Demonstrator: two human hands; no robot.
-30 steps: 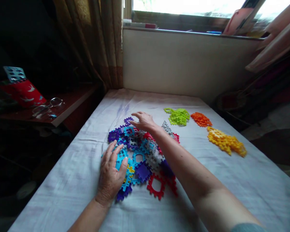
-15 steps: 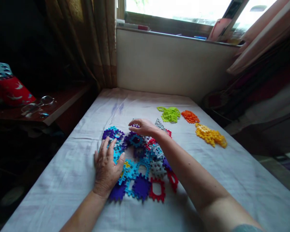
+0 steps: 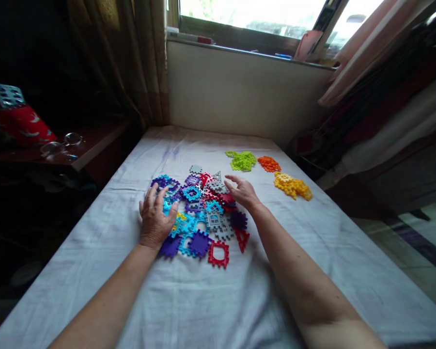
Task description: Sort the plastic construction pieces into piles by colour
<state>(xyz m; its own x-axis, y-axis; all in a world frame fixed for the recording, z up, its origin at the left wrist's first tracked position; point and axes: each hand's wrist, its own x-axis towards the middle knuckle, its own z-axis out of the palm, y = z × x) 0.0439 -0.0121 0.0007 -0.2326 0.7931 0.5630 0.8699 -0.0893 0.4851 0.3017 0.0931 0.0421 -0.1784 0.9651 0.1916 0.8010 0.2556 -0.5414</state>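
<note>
A mixed heap of interlocking plastic tiles with notched edges lies on the bed sheet, in blue, purple, grey and red. My left hand (image 3: 155,219) rests along the heap's left side, fingers spread over light blue tiles (image 3: 189,224). At the right side of the heap is my right hand (image 3: 242,191), fingers apart, beside grey tiles (image 3: 216,184) and red ones; nothing shows in it. Nearer me lie a purple square tile (image 3: 199,243), a red square frame (image 3: 218,254) and a red triangular tile (image 3: 241,238). Whether my fingertips touch the tiles is hard to tell.
Farther back on the right lie sorted piles: lime green tiles (image 3: 242,160), orange tiles (image 3: 269,164) and yellow tiles (image 3: 293,186). Left of the bed, a dark wooden table (image 3: 94,144) holds eyeglasses (image 3: 63,145) and a red patterned pouch (image 3: 27,125). A wall and window stand behind.
My right hand has moved from above the heap's far side to its right edge, uncovering the tiles there. My left hand stays beside the heap. The camera view has shifted slightly.
</note>
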